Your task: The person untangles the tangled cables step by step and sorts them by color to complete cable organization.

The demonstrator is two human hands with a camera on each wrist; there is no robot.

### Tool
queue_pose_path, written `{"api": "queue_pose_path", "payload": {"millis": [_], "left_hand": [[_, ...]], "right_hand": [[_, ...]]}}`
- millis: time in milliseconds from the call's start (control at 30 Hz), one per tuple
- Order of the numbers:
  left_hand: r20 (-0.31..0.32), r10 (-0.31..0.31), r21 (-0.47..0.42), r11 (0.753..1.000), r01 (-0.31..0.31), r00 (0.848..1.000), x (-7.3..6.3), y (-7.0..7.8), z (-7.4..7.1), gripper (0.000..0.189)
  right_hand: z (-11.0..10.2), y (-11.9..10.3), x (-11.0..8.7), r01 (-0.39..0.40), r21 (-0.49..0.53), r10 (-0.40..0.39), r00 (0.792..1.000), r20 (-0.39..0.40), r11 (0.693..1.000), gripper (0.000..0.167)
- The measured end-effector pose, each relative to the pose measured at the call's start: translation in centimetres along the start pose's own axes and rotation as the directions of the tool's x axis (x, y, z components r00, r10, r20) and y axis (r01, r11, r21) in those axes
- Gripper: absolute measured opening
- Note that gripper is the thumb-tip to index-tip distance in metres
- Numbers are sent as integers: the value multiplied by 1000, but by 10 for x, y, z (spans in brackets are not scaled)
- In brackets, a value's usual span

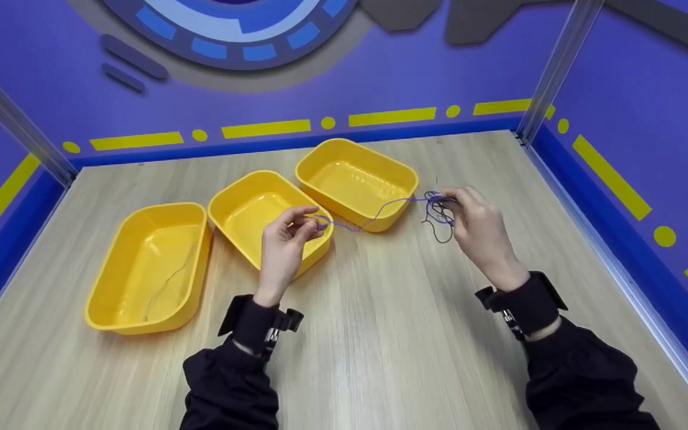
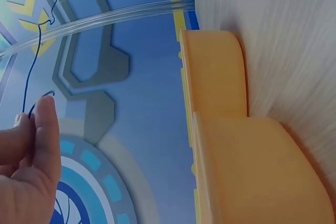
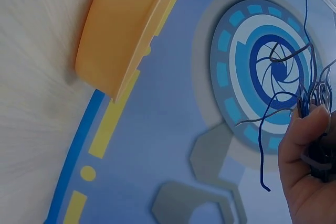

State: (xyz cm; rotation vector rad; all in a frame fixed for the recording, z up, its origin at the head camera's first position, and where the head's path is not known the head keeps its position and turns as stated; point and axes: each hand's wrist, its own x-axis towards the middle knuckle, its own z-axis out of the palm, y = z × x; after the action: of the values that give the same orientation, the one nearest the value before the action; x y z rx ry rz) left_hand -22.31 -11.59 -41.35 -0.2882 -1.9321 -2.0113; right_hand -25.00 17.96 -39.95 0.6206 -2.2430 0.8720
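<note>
My left hand (image 1: 281, 242) is raised over the middle yellow tray (image 1: 237, 218), pinching a thin purple wire (image 1: 387, 205) between thumb and fingertips. In the left wrist view the same wire looks dark blue, and its short end curls out past the fingers. From there it runs in a loose curve to my right hand (image 1: 480, 224). That hand grips a tangled bundle of wires (image 1: 433, 206), dark and purple, to the right of the back tray (image 1: 338, 179). In the right wrist view several loops and loose ends stick out above the thumb; the palm side is partly hidden.
A third yellow tray (image 1: 150, 251) stands at the left with a thin greyish strand (image 1: 168, 279) in it. All three trays sit on a wood-grain table (image 1: 368, 358). Blue printed panels (image 1: 284, 101) and clear corner posts (image 1: 562, 60) border the table.
</note>
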Motion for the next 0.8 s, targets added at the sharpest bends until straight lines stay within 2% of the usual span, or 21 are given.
{"api": "queue_pose_path", "payload": {"millis": [133,267,500,800], "left_hand": [[-22,37,-14,999,-37,999,1,4,-6,22],[-81,71,-47,996,-75,994,5,11,-15,30],[-200,133,-84,985,-152,971,11,21,-31,39],[-293,152,-93,978,-186,944,14,25,-38,45]], "right_hand": [[-2,3,0,-10,-22,10,1000,7,1000,9],[-3,6,-1,-15,-35,16,1000,10,999,10],[-3,7,-3,-1,-37,1,1000,10,999,10],[3,4,-3,6,-9,-6,1000,29,1000,9]]}}
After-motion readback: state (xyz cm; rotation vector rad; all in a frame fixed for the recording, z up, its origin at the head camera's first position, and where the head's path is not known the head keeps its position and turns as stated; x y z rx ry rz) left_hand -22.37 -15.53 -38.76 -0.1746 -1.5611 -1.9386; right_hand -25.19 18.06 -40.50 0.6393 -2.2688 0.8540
